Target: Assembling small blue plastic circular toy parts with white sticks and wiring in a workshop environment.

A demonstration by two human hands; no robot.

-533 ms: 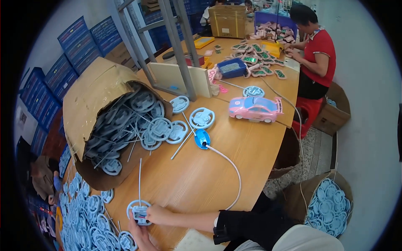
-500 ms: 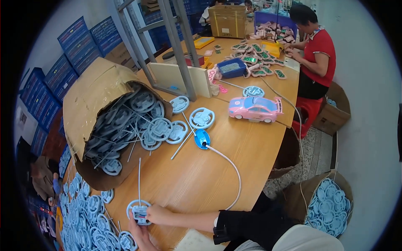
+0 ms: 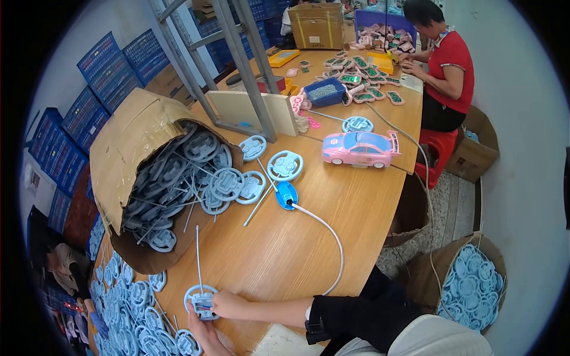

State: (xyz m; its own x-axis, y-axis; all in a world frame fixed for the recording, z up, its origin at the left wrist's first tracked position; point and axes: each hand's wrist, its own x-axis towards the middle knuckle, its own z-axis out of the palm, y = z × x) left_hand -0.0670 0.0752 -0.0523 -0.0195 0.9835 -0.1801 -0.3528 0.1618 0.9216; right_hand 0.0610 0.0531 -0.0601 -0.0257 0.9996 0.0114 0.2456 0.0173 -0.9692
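Observation:
A light blue toy steering wheel [image 3: 203, 303] with a long thin antenna rod [image 3: 198, 256] lies near the front of the wooden table, its recessed middle facing up. My left hand [image 3: 205, 333] grips its rim from the near side. At the wheel's right, my right hand [image 3: 229, 305] has its fingers closed over the recessed middle; whatever they pinch is hidden. Small dark and reddish bits show in the recess. Beyond my hands a blue oval holder [image 3: 287, 196] with a white cable [image 3: 328, 234] sits beside more steering wheels [image 3: 285, 165].
A tipped cardboard box [image 3: 133, 127] spills steering wheels at the left, above a loose pile [image 3: 127, 317]. A pink toy car [image 3: 359, 149], blue bin [image 3: 325, 94] and metal frame [image 3: 252, 71] stand farther back. A person [image 3: 449, 71] in red sits at the far right.
The view has shifted slightly. My hands stay on the same steering wheel in nearly the same pose. At the far left, another person's arm has moved lower.

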